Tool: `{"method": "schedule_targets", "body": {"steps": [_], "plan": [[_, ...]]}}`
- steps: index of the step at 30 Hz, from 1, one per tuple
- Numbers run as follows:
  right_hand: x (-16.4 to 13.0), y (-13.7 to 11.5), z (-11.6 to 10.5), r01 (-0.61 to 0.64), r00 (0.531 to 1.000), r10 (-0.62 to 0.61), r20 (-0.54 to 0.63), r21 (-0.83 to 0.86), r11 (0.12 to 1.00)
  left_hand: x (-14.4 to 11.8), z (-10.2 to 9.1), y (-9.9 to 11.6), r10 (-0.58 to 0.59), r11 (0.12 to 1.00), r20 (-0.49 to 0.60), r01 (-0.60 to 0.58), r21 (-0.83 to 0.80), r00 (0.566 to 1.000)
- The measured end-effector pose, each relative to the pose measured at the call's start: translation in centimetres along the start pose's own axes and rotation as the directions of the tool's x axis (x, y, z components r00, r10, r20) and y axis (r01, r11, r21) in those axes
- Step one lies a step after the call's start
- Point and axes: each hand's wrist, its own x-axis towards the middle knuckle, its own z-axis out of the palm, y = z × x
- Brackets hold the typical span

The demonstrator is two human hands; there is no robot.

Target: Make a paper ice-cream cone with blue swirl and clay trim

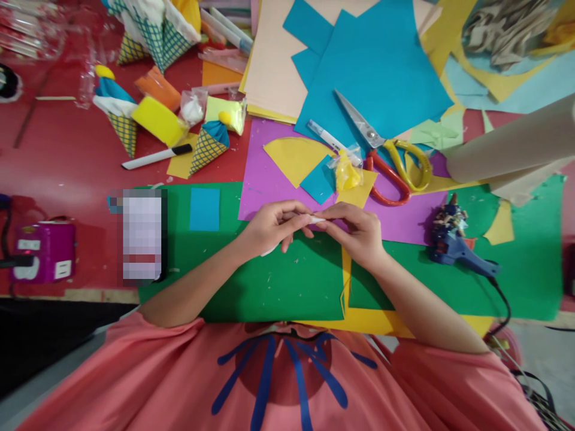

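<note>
My left hand point(272, 227) and my right hand point(354, 230) meet over the green sheet point(278, 287), both with fingers closed in a pinch. Between their fingertips is a small white strip of what looks like soft clay point(317, 219). More white shows under the heel of my left hand, mostly hidden. Just beyond the fingers lie a small blue paper piece point(320, 179), a yellow fan-shaped piece point(296, 157) and a clear bag of yellow clay point(348, 170). Scissors point(375, 140) with red and yellow handles lie open past my right hand.
A blue glue gun point(462, 251) rests at right, its cord trailing off the front edge. A phone point(142, 236) and a purple box point(44, 252) are at left. Checked paper cones point(209, 146), a marker point(155, 157) and a large paper roll point(516, 140) lie farther back.
</note>
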Motion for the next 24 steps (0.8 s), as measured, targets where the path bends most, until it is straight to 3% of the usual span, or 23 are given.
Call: {"method": "schedule_targets", "body": {"steps": [7,10,13,16,19,24], "plan": [[0.0,0.0,0.3,-0.136,0.989,0.145,-0.042,0.167,0.977,0.3,0.2,0.5,-0.087,0.98,0.081,0.1,-0.174,0.993],[0.1,0.1,0.5,-0.176,0.976,0.202,-0.085,0.242,0.954,0.8,0.0,0.8,-0.063,0.93,-0.009,0.055,-0.363,0.998],[-0.1,0.0,0.7,-0.238,0.967,0.25,-0.048,0.18,0.954,1.3,-0.7,0.9,-0.047,0.884,-0.157,-0.032,-0.466,0.986],[-0.3,-0.2,1.0,-0.265,0.962,0.257,0.09,0.079,0.961,1.4,-1.2,0.8,0.002,0.9,-0.239,-0.106,-0.423,0.971],[-0.6,-0.3,1.7,-0.247,0.953,0.231,0.198,0.062,0.967,1.3,-0.9,0.5,0.067,0.937,-0.222,-0.138,-0.322,0.973],[-1.2,-0.3,3.0,-0.261,0.957,0.244,0.156,0.098,0.96,0.9,1.0,-0.2,0.127,0.942,-0.18,-0.176,-0.284,0.975]]}}
